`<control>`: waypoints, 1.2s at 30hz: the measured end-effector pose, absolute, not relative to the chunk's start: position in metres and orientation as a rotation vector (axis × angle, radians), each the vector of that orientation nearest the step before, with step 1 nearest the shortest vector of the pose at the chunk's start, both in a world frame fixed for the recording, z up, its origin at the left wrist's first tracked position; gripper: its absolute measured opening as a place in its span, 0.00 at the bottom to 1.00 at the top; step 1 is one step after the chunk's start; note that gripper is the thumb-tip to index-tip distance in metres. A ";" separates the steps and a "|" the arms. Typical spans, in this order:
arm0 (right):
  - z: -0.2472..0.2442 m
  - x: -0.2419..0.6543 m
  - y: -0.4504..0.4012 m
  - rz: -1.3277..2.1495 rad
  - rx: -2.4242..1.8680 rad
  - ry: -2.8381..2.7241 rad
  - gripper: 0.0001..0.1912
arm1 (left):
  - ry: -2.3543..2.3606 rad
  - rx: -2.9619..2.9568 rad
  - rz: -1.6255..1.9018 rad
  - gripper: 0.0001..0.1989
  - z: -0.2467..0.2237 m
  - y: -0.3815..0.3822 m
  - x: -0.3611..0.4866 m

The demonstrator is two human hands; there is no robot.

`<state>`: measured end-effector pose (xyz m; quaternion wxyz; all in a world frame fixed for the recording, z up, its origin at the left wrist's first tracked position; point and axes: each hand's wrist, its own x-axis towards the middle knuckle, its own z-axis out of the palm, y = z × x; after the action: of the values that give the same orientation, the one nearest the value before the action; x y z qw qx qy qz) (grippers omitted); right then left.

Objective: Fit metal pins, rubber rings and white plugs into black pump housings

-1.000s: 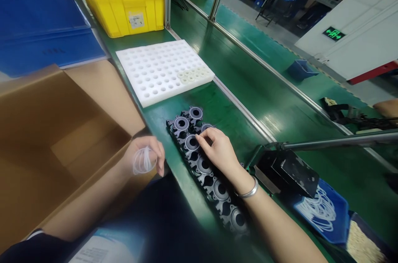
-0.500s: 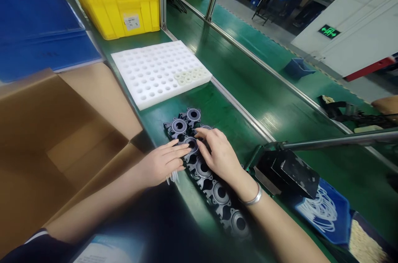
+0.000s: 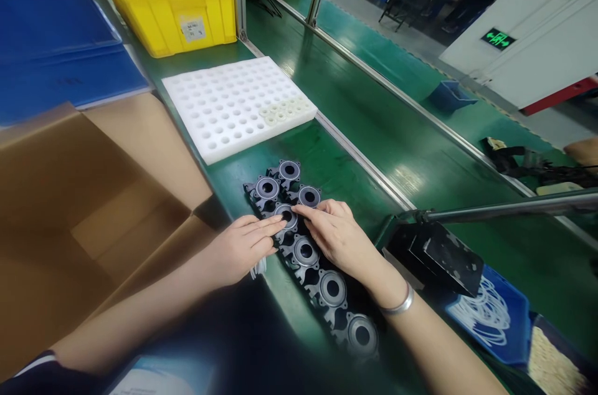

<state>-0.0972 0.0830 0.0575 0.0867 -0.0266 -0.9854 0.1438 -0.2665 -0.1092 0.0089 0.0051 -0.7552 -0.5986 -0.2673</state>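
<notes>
Black housings with round ringed openings stand in rows on the green bench; the one being worked on, a black housing (image 3: 285, 217), lies between my hands. My left hand (image 3: 243, 248) rests its outstretched fingertips on that housing's ring. Below its curled lower fingers hangs a small bunch of thin white rings (image 3: 258, 267). From the other side, my right hand (image 3: 334, 233) touches the same opening with its extended index finger. Its thumb is hidden, and I see nothing held in it. Closer to me are more housings, among them a black housing (image 3: 333, 288).
A white foam tray (image 3: 224, 96) with holes holds several pale rings at one corner. Beyond it stands a yellow bin (image 3: 187, 15). An open cardboard box (image 3: 140, 146) is at left. At right are a black metal block (image 3: 439, 258) and a blue tray (image 3: 511, 345) of white rings.
My right hand has drawn back slightly toward me, and its index finger now lies on the ring, uncovering a housing behind. My left hand stays nearly in place.
</notes>
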 end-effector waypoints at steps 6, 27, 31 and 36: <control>0.057 -0.074 0.069 0.578 -0.148 -2.933 0.20 | -1.882 -2.377 -0.812 0.09 0.011 -0.111 -0.264; 0.086 -0.088 0.024 1.454 -0.349 -2.434 0.08 | -1.979 -2.085 -1.175 0.15 0.037 -0.091 -0.242; 0.083 -0.082 0.030 1.496 -0.496 -2.374 0.11 | -1.951 -2.187 -1.159 0.15 0.033 -0.090 -0.239; 0.081 -0.071 0.040 1.391 -0.577 -2.378 0.14 | -1.927 -2.228 -1.203 0.11 0.026 -0.101 -0.238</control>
<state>-0.0712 0.0405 0.0807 0.1626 -0.2024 -0.8336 0.4876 -0.2383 -0.1006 0.0262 -0.0201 -0.6999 -0.6055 -0.3782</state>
